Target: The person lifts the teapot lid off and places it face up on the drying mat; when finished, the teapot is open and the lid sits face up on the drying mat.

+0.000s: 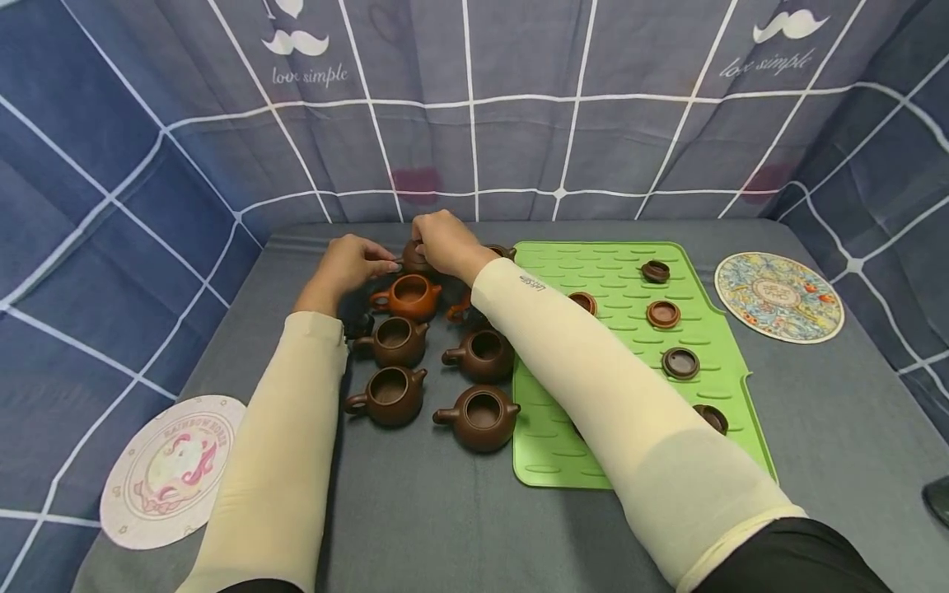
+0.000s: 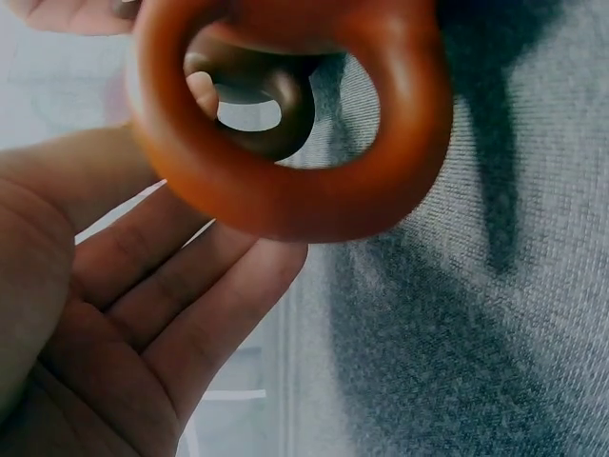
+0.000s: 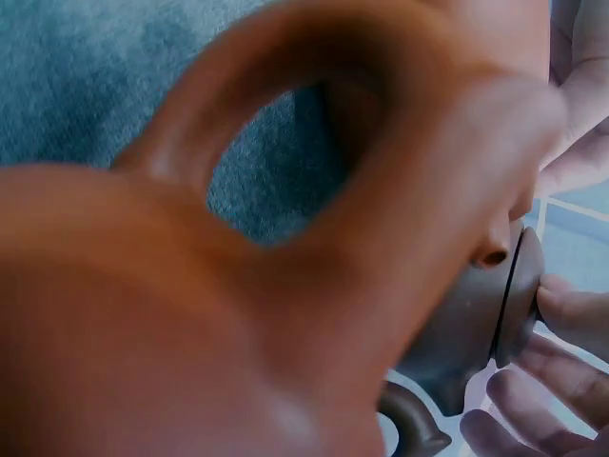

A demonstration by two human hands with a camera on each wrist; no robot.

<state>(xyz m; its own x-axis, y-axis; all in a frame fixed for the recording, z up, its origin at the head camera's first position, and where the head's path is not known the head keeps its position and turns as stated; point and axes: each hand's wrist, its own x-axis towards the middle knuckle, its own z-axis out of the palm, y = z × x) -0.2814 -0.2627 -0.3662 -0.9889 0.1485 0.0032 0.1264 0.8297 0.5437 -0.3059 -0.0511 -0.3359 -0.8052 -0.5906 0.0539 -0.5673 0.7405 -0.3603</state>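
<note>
At the back of the table, my left hand [image 1: 344, 268] pinches the handle of a dark brown teapot [image 1: 415, 262]. That handle [image 2: 297, 109] shows through the ring of a nearer orange one in the left wrist view. My right hand [image 1: 446, 240] reaches over the pot's top, its fingertips holding the lid [image 3: 521, 295] at the mouth, with a thin dark line between lid and rim. An orange teapot [image 1: 412, 298] without a lid stands just in front. Another orange pot [image 3: 143, 305] blocks much of the right wrist view.
Several lidless brown teapots [image 1: 483, 418] stand in two columns nearer the front. A green mat [image 1: 544, 461] on the right carries several small lids [image 1: 680, 362], partly covered by my right sleeve. Round placemats lie at left [image 1: 126, 519] and right [image 1: 815, 305].
</note>
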